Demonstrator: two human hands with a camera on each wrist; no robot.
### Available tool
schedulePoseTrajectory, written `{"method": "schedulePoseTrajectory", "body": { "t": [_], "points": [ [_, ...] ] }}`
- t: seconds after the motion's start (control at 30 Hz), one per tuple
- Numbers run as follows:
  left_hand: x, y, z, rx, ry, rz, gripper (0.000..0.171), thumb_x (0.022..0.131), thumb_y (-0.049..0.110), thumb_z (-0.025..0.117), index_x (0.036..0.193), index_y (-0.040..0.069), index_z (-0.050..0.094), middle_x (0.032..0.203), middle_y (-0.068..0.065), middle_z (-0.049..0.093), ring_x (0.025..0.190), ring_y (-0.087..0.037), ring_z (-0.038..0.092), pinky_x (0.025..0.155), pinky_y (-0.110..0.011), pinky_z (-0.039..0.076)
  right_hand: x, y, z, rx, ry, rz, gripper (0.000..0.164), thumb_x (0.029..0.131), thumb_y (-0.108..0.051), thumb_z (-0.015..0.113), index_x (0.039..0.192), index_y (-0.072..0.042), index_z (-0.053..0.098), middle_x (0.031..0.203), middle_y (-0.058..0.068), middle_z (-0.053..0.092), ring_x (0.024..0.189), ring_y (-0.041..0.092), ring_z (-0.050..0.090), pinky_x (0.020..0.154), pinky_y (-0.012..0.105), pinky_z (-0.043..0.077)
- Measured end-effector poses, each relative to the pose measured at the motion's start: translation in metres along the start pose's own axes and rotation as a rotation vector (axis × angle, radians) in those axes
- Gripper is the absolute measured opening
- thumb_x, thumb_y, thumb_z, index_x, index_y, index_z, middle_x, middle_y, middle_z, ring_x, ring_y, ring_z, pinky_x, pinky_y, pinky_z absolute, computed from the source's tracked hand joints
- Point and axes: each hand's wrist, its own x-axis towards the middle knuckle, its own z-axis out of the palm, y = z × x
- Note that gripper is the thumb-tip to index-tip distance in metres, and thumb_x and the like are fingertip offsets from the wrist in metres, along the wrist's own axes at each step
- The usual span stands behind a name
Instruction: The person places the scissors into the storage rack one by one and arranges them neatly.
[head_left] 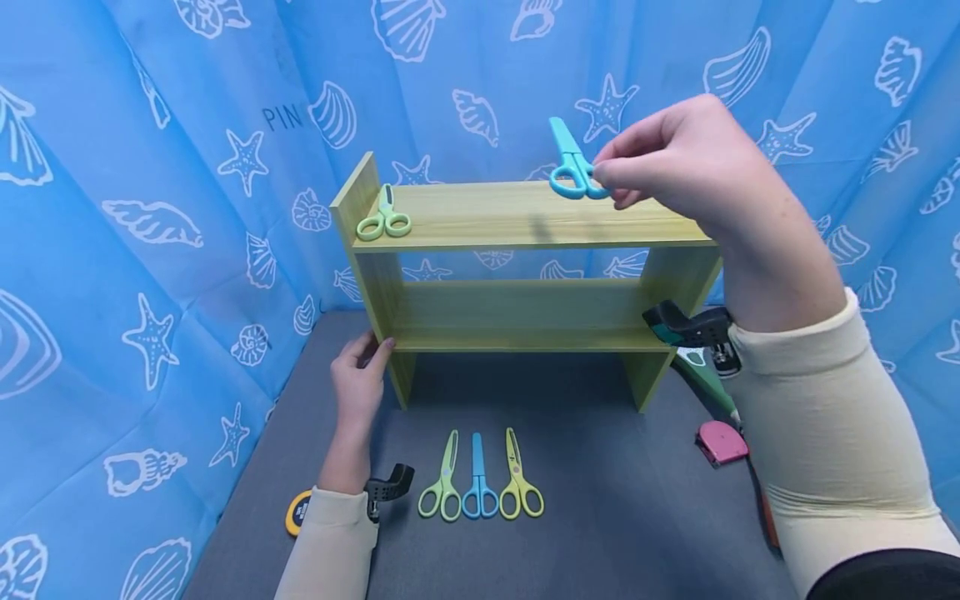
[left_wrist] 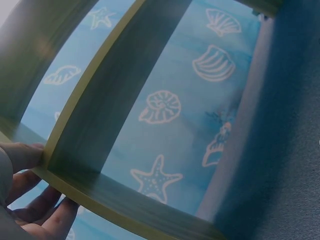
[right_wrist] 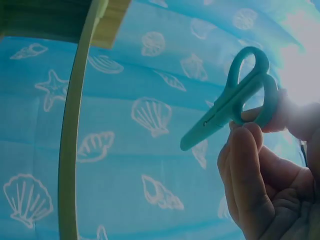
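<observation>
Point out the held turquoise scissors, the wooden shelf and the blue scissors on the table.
Turquoise scissors [head_left: 572, 158]: head view, where blades meet handles.
Wooden shelf [head_left: 468, 227]: head view, bare part of the top board.
Blue scissors [head_left: 478, 482]: head view, just above the finger loops.

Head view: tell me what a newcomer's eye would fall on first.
Probably the turquoise scissors pinched in the right hand above the wooden shelf unit. Next would come the seashell-print curtain behind, then three more scissors lying side by side on the dark tabletop in front.
</observation>
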Motion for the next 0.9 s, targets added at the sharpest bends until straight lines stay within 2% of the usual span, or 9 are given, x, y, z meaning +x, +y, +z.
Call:
{"method": "schedulePoseTrajectory", "body": {
  "t": [0.17,0.27,0.4,0.5,0.6,0.77,0.83,0.9],
  "points": [
    [0.000,-0.001,0.000,-0.005,0.000,0.002,0.035,0.100,0.025,0.071,0.130,0.005,0.070,0.118,-0.013,0.066,0.110,-0.021,0.065,0.088,-0.020,0.055,0.022,-0.020,0.015,0.024,-0.045,-0.040,0.028,0.096,-0.023,0.066,0.110,-0.001,0.076,0.093,0.007,0.070,0.082,0.022,0.068,0.085,0.033,0.055],
    [0.001,-0.001,0.001,-0.010,0.002,0.010,0.034,0.100,0.022,0.071,0.129,0.004,0.071,0.118,-0.015,0.067,0.109,-0.023,0.065,0.087,-0.019,0.055,0.035,-0.032,0.024,0.018,-0.072,-0.051,0.026,0.095,-0.018,0.064,0.109,0.000,0.076,0.096,0.008,0.071,0.083,0.021,0.069,0.085,0.034,0.055],
    [0.001,-0.002,0.002,-0.007,0.007,0.013,0.032,0.100,0.017,0.070,0.128,0.003,0.071,0.118,-0.017,0.067,0.110,-0.027,0.065,0.086,-0.017,0.054,0.049,-0.047,0.038,-0.036,-0.114,-0.066,0.025,0.094,-0.016,0.062,0.108,-0.002,0.077,0.097,0.010,0.071,0.085,0.020,0.069,0.082,0.032,0.053],
    [0.001,0.000,0.002,-0.003,0.007,0.003,0.032,0.100,0.015,0.069,0.130,0.002,0.069,0.120,-0.019,0.066,0.112,-0.030,0.064,0.085,-0.015,0.053,0.059,-0.056,0.050,-0.071,-0.146,-0.070,0.025,0.092,-0.014,0.059,0.106,-0.004,0.078,0.090,0.011,0.072,0.085,0.020,0.068,0.080,0.031,0.053],
    [-0.002,0.012,0.002,0.001,0.007,-0.008,0.032,0.101,0.011,0.068,0.131,-0.001,0.068,0.121,-0.022,0.065,0.113,-0.032,0.064,0.085,-0.013,0.052,0.066,-0.064,0.062,-0.092,-0.178,-0.063,0.023,0.090,-0.012,0.059,0.101,-0.005,0.078,0.086,0.011,0.072,0.085,0.019,0.069,0.082,0.029,0.055],
    [-0.009,0.036,0.002,0.027,0.005,-0.011,0.031,0.101,0.007,0.066,0.129,-0.006,0.066,0.120,-0.024,0.064,0.111,-0.033,0.064,0.086,-0.014,0.052,0.076,-0.068,0.083,-0.087,-0.236,-0.048,0.019,0.090,-0.012,0.063,0.097,-0.004,0.079,0.090,0.011,0.074,0.087,0.023,0.073,0.082,0.028,0.058],
    [-0.009,0.039,0.002,0.036,-0.001,-0.016,0.031,0.102,0.008,0.065,0.130,-0.005,0.066,0.120,-0.024,0.064,0.111,-0.032,0.064,0.088,-0.014,0.052,0.080,-0.066,0.092,-0.090,-0.261,-0.034,0.018,0.089,-0.011,0.064,0.096,-0.004,0.079,0.089,0.012,0.075,0.086,0.025,0.073,0.080,0.028,0.058],
    [-0.008,0.033,0.001,0.036,-0.004,-0.027,0.032,0.102,0.010,0.066,0.131,-0.004,0.066,0.121,-0.023,0.064,0.112,-0.031,0.064,0.088,-0.015,0.052,0.085,-0.063,0.100,-0.108,-0.278,-0.021,0.016,0.088,-0.011,0.064,0.090,-0.003,0.078,0.081,0.011,0.073,0.080,0.023,0.072,0.074,0.027,0.056]
  ]
}}
